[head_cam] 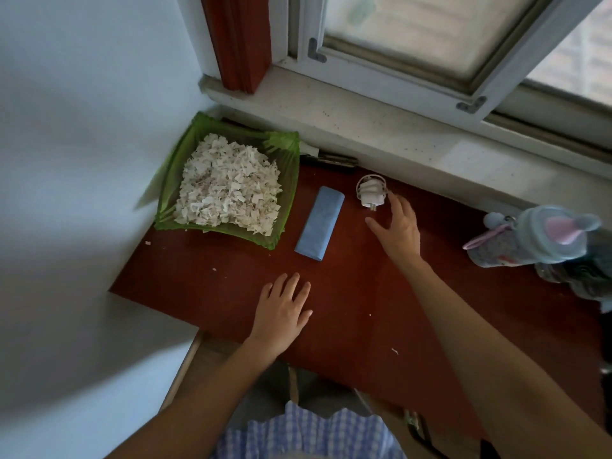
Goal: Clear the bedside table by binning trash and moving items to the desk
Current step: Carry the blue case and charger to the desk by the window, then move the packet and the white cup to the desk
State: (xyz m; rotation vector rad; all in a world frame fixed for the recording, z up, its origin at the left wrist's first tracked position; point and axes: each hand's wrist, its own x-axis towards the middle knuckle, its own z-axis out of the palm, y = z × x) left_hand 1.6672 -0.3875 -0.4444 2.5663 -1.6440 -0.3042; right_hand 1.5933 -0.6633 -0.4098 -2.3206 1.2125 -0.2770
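Right hand [399, 231]: grip wide, fingers spread, holding nothing; fingertips just beside the charger, contact cannot be told.
Left hand [282, 309]: grip wide, palm down, flat on the worktop, nearer the person than the blue pack; holds nothing.
Charger [371, 192]: white plug with its cord coiled round it; lies on the worktop, right of the blue pack, apart from it.
Blue pack [319, 223]: long, soft, pale blue; landmark item, lying flat mid-worktop, one end toward the window sill.
Green tray [286, 207]: left of the blue pack, just beside it, in the wall corner; heaped with paper scraps.
Paper scraps [228, 187]: white torn bits filling the tray; a few stray bits on the worktop around.
Worktop [347, 309]: dark red-brown surface under all items.
Plush toys [543, 238]: far right of the blue pack, at the worktop's edge; pale blue with pink ears.
Window sill [414, 134]: beyond the blue pack, along the worktop's far side.
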